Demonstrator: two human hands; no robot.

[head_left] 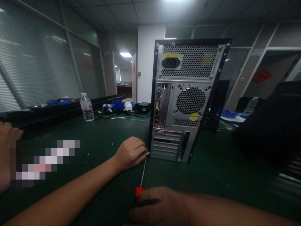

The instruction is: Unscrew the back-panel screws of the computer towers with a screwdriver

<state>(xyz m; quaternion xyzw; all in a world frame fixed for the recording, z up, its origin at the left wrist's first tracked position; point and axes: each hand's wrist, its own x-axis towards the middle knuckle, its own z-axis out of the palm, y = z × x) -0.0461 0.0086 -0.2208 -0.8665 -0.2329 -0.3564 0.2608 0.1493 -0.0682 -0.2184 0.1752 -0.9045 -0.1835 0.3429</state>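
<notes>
A desktop computer case (181, 103) stands upright with its back panel towards me. My right hand (160, 204) is closed round the red and black handle of a screwdriver (143, 172). Its thin shaft points forward to the lower left corner of the case. There my left hand (131, 153) rests on the table, with fingers pinched by the screwdriver's tip and the case edge. What those fingertips hold, if anything, is too small to make out. Several tiny bits, perhaps screws (88, 154), lie on the green table left of my left hand.
Another person's hand (9, 135) shows at the left edge, beside a pixelated patch. A water bottle (87, 107) stands back left. Blue trays (117, 105), cables and a black box (143, 107) sit behind. A second black case (215, 106) is behind right, and a dark blurred object (265, 125) fills the right.
</notes>
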